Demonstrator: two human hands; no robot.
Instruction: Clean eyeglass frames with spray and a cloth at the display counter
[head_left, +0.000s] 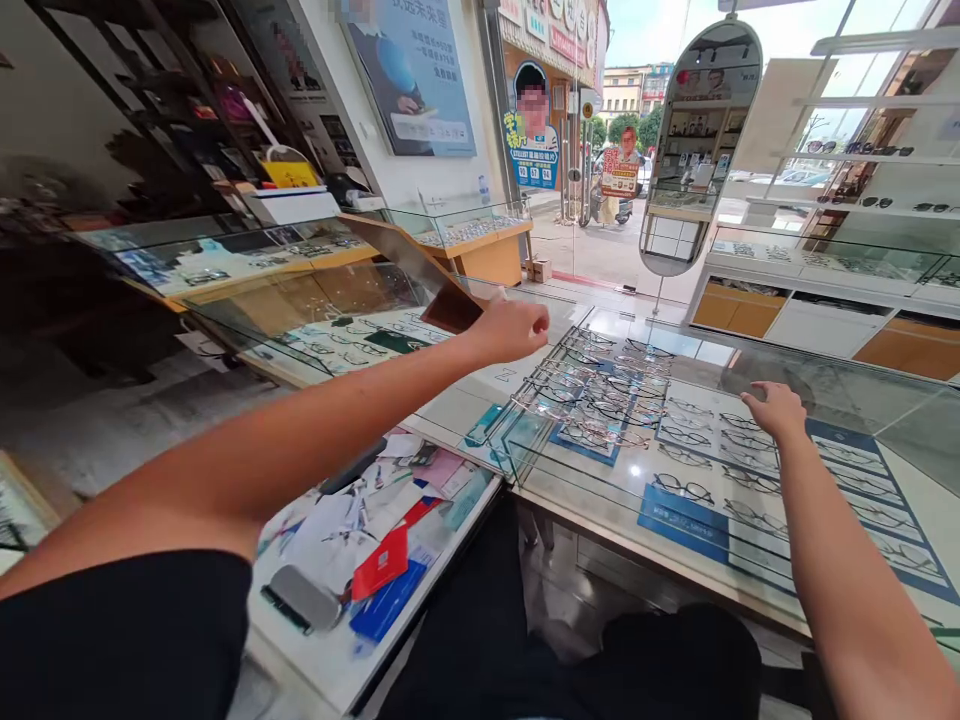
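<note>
My left hand (511, 328) reaches far out over the glass display counter (847, 400), fingers curled in a loose fist near a brown stand (450, 305); something small and pale sticks up from it that I cannot name. My right hand (776, 410) rests flat on the counter's glass top, fingers spread. Under the glass lie several rows of eyeglass frames (600, 395) on blue and white trays.
A lower side shelf (330, 660) by my left arm holds papers, red and blue cards and a grey case (304, 595). An oval mirror (701, 140) stands behind the counter. More glass cases stand at left and right; the shop door opens onto the street.
</note>
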